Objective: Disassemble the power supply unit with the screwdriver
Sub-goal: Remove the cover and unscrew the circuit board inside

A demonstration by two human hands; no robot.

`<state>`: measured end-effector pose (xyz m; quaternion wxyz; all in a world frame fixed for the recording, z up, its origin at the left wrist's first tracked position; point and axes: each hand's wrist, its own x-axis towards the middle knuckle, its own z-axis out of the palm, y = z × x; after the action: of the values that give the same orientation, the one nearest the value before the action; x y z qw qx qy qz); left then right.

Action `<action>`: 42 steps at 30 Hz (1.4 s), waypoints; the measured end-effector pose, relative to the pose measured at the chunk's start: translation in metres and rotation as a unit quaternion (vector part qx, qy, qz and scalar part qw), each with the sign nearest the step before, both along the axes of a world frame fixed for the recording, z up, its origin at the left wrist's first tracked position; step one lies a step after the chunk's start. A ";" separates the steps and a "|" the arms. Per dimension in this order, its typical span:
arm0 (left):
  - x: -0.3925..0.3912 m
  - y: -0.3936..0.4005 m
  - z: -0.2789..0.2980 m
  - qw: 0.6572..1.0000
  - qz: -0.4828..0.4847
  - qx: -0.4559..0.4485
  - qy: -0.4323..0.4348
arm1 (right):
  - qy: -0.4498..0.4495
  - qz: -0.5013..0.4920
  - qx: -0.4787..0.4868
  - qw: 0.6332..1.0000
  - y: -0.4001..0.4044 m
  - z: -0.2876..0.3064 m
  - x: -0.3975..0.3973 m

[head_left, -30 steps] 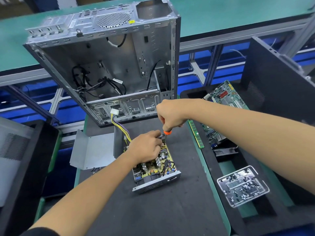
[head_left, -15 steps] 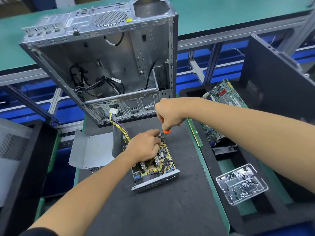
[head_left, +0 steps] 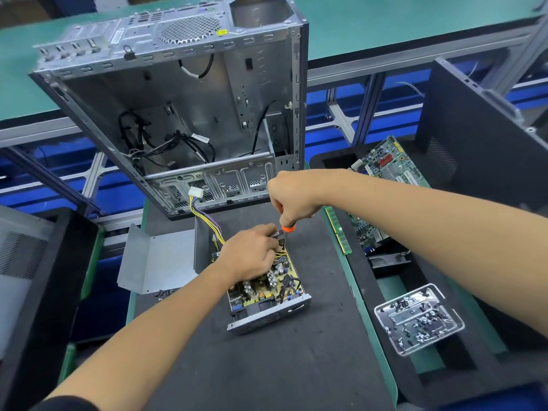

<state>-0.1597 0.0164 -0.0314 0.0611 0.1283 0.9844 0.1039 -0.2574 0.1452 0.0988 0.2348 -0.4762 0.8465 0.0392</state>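
The right hand [head_left: 292, 197] grips the screwdriver [head_left: 286, 236] nearly upright over the power supply's [head_left: 267, 287] far end — the left hand [head_left: 252, 252], fingers curled, steadies it just beside the tip.

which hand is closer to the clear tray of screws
Right. The right hand, gripping the screwdriver, is above the far end of the power supply unit, up and left of the screw tray. The left hand rests on the unit, further left.
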 end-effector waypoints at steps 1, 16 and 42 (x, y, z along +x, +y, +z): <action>0.000 0.000 0.000 1.000 0.000 0.002 0.000 | 0.001 0.001 0.001 1.000 0.000 0.000 0.000; 0.000 -0.001 0.002 1.000 -0.003 0.001 -0.005 | -0.011 -0.006 0.001 1.000 -0.004 0.000 -0.003; 0.001 -0.001 0.005 1.000 -0.004 0.009 -0.012 | 0.003 0.003 0.008 1.000 -0.006 0.000 -0.004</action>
<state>-0.1590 0.0156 -0.0269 0.0719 0.1319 0.9820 0.1143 -0.2615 0.1391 0.0990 0.2362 -0.4765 0.8455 0.0478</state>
